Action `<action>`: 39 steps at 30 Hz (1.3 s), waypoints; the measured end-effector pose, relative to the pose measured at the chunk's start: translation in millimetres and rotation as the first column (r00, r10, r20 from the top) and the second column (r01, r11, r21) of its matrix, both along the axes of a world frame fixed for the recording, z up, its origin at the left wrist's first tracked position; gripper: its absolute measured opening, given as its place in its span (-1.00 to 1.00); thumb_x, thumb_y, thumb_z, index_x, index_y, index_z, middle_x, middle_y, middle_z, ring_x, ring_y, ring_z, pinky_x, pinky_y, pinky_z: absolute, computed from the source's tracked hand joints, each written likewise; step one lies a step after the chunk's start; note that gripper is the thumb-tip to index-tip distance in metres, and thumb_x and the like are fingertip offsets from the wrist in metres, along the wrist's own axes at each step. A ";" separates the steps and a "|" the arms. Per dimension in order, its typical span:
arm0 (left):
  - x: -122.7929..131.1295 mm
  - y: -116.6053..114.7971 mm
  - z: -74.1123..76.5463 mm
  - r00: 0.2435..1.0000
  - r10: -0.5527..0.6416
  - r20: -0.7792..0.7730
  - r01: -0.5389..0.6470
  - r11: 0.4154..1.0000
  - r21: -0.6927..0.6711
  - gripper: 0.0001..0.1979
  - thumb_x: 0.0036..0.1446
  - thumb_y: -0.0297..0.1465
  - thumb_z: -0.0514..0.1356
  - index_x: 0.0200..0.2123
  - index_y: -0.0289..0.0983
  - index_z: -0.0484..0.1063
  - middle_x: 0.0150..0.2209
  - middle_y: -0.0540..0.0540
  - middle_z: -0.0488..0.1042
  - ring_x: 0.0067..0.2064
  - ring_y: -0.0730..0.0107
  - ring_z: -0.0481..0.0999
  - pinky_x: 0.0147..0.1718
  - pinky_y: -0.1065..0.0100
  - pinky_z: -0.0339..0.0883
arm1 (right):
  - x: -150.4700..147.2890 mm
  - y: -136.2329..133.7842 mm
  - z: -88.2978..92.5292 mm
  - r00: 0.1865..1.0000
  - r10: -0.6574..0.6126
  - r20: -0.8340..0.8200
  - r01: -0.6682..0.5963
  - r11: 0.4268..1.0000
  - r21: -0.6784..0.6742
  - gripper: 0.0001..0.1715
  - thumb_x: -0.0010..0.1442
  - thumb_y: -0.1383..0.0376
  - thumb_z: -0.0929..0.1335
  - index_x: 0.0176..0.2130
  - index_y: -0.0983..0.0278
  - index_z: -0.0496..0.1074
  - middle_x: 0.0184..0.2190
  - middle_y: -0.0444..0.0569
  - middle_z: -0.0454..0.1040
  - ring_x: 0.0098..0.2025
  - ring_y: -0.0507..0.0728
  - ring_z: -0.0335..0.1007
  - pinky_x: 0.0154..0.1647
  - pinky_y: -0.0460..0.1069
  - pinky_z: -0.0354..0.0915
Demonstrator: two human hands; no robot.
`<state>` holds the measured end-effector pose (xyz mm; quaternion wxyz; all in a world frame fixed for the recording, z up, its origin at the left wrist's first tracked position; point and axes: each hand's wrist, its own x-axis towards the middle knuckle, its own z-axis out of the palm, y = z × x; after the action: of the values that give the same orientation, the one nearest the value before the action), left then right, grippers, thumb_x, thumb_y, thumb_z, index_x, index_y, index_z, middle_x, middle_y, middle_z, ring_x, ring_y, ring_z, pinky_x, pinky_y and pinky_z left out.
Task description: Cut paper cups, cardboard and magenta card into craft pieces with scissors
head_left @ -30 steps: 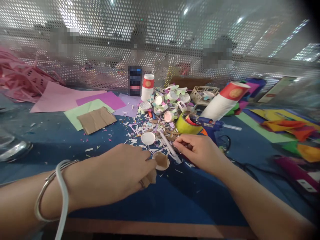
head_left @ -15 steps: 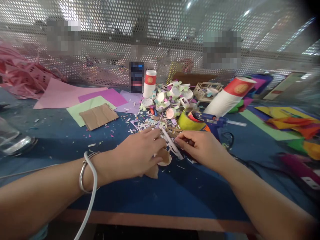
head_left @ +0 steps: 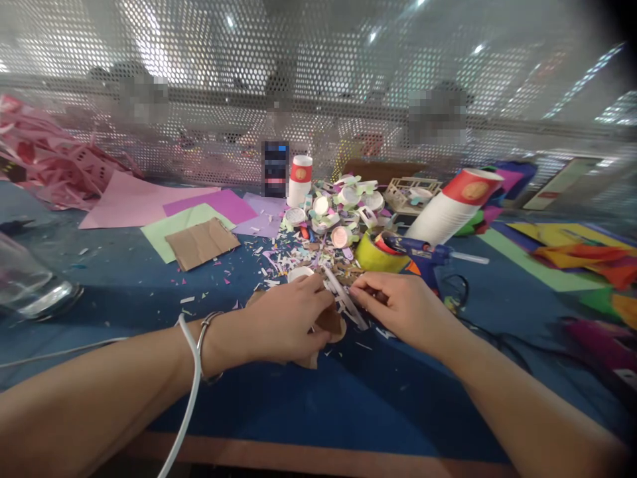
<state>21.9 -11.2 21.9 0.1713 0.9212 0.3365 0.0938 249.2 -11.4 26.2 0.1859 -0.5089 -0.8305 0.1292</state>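
Note:
My left hand (head_left: pixel 298 315) is curled, thumb and fingers round a brown cardboard piece (head_left: pixel 332 324) with a pale rim. More cardboard lies under that hand, and a small white round piece (head_left: pixel 300 273) shows just behind its fingers. My right hand (head_left: pixel 401 305) is closed in a pinch at the near right of a slim whitish stick-like thing (head_left: pixel 343 292); whatever its fingertips hold is hidden. Paper scraps (head_left: pixel 279 262) are strewn behind both hands. A blue glue gun (head_left: pixel 428 252) rests by a yellow-green roll (head_left: pixel 375 252), beyond my right hand.
Behind the scraps is a heap of small paper-cup crafts (head_left: pixel 343 206). Stacked paper cups (head_left: pixel 448 209) lean at the right; another stack (head_left: pixel 300 179) stands by a phone (head_left: pixel 275 169). Coloured sheets and a cardboard rectangle (head_left: pixel 202 242) lie left. A glass jar (head_left: pixel 34 285) is far left.
The view has tilted up slightly, so things sit lower. My left hand has shifted a little right, and the white round piece now shows behind it. My right hand stays by the stick-like thing.

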 end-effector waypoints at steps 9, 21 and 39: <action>5.3 13.6 -6.4 0.998 0.046 0.043 -0.042 0.995 -0.093 -0.68 0.07 -0.22 0.24 -0.15 -0.28 0.43 -0.11 -0.20 0.39 -0.09 0.09 0.43 -0.18 0.17 0.32 | 2.0 0.2 1.3 0.999 -0.040 0.013 0.040 0.998 -0.039 -0.71 0.33 0.16 0.30 -0.35 0.23 0.49 -0.53 -0.14 0.49 -0.58 0.01 0.28 -0.52 -0.05 0.09; 0.1 15.2 -8.0 0.879 0.262 0.398 -0.138 0.940 -0.314 -0.89 0.11 -0.37 0.25 -0.30 -0.25 0.39 -0.36 -0.04 0.49 -0.38 0.40 0.39 -0.40 0.35 0.18 | 9.3 3.8 8.5 0.960 -0.089 0.266 0.125 0.985 -0.122 -0.69 0.32 0.14 0.29 -0.34 0.23 0.50 -0.47 -0.03 0.55 -0.45 0.12 0.41 -0.46 -0.01 0.09; -3.2 12.6 -6.3 0.497 0.741 0.451 0.119 0.457 -0.882 -0.84 0.17 -0.37 0.31 -0.20 -0.33 0.50 -0.34 -0.05 0.51 -0.35 0.48 0.49 -0.37 0.43 0.26 | 13.2 2.8 9.1 0.977 -0.133 0.167 0.150 0.984 -0.093 -0.79 0.18 0.24 0.32 -0.48 0.22 0.30 -0.60 -0.16 0.36 -0.55 0.04 0.24 -0.51 -0.01 0.06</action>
<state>18.7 1.3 15.7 0.6934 0.4703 0.4084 0.3622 262.4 -8.7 35.3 0.1003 -0.5846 -0.7965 0.1176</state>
